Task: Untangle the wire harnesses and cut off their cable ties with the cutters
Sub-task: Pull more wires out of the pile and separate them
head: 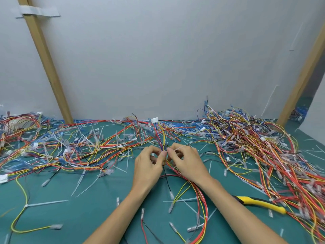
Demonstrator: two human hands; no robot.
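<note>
1. We find one wire harness (162,138) at the centre of view, held just above the desk (79,217). Its red, yellow and blue wires rise to a white connector (154,120) at 12 o'clock and trail toward 5 o'clock between the forearms.
2. The left hand (148,166), fingers curled, pinches the wires of this harness. The right hand (186,161), close against it, pinches a white cable tie (177,148) at the same bundle.
3. The cutters (260,204), yellow-handled, lie on the desk at 4 o'clock from the hands, apart from both, one end behind the right forearm.
4. A dense heap of harnesses (263,147) sits at 3 o'clock; looser harnesses (70,148) spread at 9 o'clock.
5. Cut ties (47,203) lie scattered across the green desk.
</note>
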